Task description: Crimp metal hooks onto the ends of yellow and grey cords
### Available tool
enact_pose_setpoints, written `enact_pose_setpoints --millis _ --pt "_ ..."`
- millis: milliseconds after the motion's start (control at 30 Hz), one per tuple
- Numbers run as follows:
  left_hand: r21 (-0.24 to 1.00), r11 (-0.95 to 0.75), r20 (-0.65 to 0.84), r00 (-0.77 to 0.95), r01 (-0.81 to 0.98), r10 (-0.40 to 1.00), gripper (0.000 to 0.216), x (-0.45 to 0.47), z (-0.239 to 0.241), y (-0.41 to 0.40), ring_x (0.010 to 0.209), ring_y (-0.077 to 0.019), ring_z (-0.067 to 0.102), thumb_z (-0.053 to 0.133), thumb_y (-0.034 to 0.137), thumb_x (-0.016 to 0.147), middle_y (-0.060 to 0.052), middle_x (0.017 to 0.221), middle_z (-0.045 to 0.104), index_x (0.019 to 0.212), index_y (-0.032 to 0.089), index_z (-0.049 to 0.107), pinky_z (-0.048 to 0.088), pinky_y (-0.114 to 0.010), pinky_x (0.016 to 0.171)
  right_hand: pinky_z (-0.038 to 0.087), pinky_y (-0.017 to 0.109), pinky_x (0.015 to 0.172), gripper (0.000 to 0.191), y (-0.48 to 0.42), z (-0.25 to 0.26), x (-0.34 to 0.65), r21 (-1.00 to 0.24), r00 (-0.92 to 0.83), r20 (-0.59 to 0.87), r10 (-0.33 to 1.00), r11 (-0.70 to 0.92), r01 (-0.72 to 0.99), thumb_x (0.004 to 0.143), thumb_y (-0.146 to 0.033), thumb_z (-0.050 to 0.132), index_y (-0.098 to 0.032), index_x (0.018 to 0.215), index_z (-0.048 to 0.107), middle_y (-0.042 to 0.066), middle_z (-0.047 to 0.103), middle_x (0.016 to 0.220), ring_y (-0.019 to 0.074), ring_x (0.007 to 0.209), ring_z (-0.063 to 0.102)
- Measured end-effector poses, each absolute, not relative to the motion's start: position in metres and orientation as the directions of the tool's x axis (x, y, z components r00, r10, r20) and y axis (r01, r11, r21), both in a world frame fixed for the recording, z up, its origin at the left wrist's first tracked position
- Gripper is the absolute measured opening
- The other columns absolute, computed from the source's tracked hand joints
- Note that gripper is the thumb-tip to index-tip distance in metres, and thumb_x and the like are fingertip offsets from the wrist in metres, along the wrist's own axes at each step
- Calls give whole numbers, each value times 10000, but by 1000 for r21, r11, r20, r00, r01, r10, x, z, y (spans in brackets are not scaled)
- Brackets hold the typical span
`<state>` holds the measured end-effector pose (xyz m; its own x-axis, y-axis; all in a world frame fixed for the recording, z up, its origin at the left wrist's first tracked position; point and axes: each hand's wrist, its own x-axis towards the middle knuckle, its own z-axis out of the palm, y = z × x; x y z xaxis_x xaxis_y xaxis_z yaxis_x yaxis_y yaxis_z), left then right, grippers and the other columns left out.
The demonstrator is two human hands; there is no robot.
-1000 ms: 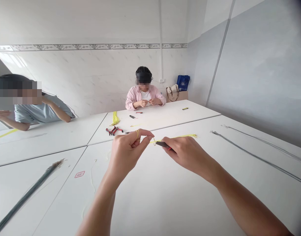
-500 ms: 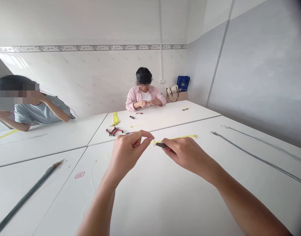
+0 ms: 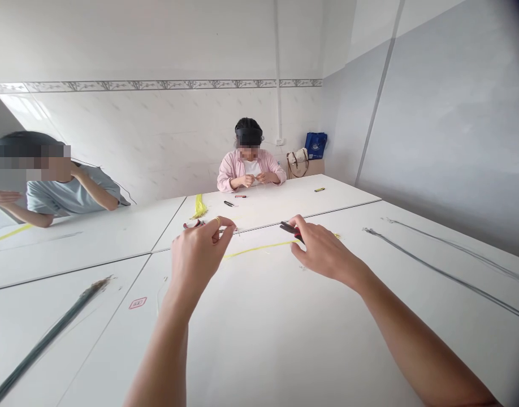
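My left hand [image 3: 201,254] is closed in a pinch, thumb against forefinger, with a small thin cord end [image 3: 237,230] just showing at the fingertips; the rest is hidden. A yellow band circles one of its fingers. To the right and apart from it, my right hand [image 3: 327,249] grips pliers [image 3: 290,229] with dark jaws and a bit of red on the handle. The jaws point left and touch nothing. Beneath and between both hands, a thin yellow cord bundle [image 3: 259,249] lies across the white table [image 3: 285,339].
Dark cord bundles lie at the left [image 3: 51,333] and right [image 3: 437,271]. Red-handled pliers [image 3: 194,224], partly behind my left hand, and a yellow cord bunch [image 3: 199,206] lie farther back. One person [image 3: 251,169] sits opposite, another [image 3: 73,186] at the left.
My hands have drawn apart: the left moved left, the right shifted slightly right and up with the pliers. The jaws have come away from the small cord end.
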<state>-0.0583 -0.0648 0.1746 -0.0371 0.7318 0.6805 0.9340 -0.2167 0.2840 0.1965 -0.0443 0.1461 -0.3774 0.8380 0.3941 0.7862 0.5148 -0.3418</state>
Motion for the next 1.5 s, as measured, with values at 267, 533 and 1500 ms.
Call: enact_pose_setpoints --millis 267,533,1500 --pt "252 -119 696 -95 960 712 205 -71 180 -66 497 -118 311 577 310 895 37 524 382 772 230 720 236 -247 523 479 394 942 340 -31 139 202 -290 -467 491 735 643 709 1045 -164 321 -201 1335 494 101 646 1188 240 1067 617" --pt "264 -141 601 -48 954 798 237 -60 180 -70 530 -125 335 538 324 910 42 520 345 812 242 737 246 -247 555 485 398 889 435 -27 138 201 -269 -448 481 754 613 743 1052 -201 354 -222 1455 518 95 702 1170 262 1047 649" --pt "433 -359 453 145 827 880 287 -27 163 -66 521 -113 268 523 360 922 66 528 233 868 225 770 224 -243 551 365 284 620 163 -33 131 178 -930 -412 315 855 365 45 958 -305 577 -221 824 537 -19 643 761 123 665 469"
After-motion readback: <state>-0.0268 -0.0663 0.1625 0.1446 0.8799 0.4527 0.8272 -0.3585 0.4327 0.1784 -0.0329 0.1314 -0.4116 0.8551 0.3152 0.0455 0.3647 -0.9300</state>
